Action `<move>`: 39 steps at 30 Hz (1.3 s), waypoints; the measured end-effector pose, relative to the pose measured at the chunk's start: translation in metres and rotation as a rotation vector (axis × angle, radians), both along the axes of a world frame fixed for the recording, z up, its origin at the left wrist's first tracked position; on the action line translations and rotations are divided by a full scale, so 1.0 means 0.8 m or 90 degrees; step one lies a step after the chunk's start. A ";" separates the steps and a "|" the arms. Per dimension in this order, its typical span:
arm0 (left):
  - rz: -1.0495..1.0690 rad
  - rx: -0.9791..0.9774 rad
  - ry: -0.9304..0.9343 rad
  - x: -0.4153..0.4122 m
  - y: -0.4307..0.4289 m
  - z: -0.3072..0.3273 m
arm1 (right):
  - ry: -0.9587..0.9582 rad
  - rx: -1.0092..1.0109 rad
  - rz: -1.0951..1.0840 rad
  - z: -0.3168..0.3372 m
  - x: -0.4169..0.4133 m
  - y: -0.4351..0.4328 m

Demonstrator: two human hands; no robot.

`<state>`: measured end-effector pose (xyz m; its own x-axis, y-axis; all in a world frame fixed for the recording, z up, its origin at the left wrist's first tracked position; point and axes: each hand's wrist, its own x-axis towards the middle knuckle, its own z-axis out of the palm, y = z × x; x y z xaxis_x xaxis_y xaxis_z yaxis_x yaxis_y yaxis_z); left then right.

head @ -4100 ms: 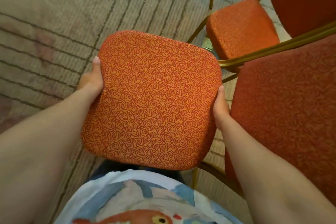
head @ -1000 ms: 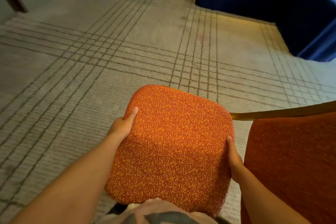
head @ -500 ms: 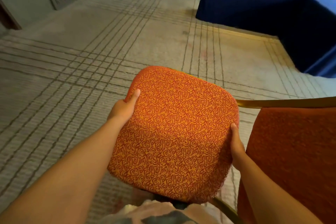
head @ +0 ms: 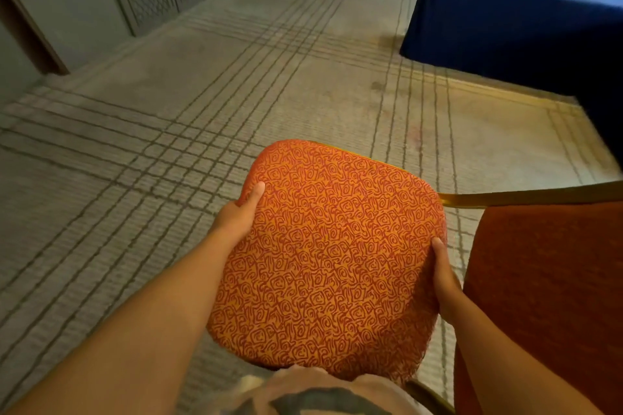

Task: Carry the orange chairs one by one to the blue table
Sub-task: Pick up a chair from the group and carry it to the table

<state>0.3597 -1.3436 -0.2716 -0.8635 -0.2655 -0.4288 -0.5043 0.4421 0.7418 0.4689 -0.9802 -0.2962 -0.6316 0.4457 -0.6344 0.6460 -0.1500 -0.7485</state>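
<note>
Orange chair [head: 330, 256] carried sideways, left hand [head: 236, 216] and right hand [head: 443, 274] gripping opposite seat edges; blue table [head: 512, 20] ahead, well apart.

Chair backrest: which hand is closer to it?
Right. The right hand grips the seat edge just beside the backrest; the left hand grips the opposite edge, with the whole seat between it and the backrest.
</note>
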 end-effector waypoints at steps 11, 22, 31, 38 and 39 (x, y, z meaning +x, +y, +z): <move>0.013 -0.014 -0.026 -0.274 -0.003 -0.015 | -0.045 0.036 0.030 -0.017 -0.293 0.007; -0.013 -0.015 0.034 -0.636 -0.037 -0.004 | 0.027 0.043 0.019 -0.017 -0.638 -0.033; -0.001 -0.033 0.058 -0.878 -0.015 0.011 | 0.023 0.048 0.025 0.012 -0.868 -0.012; -0.007 0.006 0.039 -1.071 0.042 -0.021 | 0.023 0.046 0.023 -0.014 -1.079 0.048; -0.004 -0.002 0.037 -1.111 0.053 -0.018 | 0.024 0.037 0.026 -0.012 -1.120 0.063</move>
<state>-0.5294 -1.3011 -0.2857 -0.8886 -0.2621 -0.3763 -0.4575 0.4476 0.7683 -0.4272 -0.9298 -0.3054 -0.6730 0.4546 -0.5835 0.6222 -0.0788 -0.7789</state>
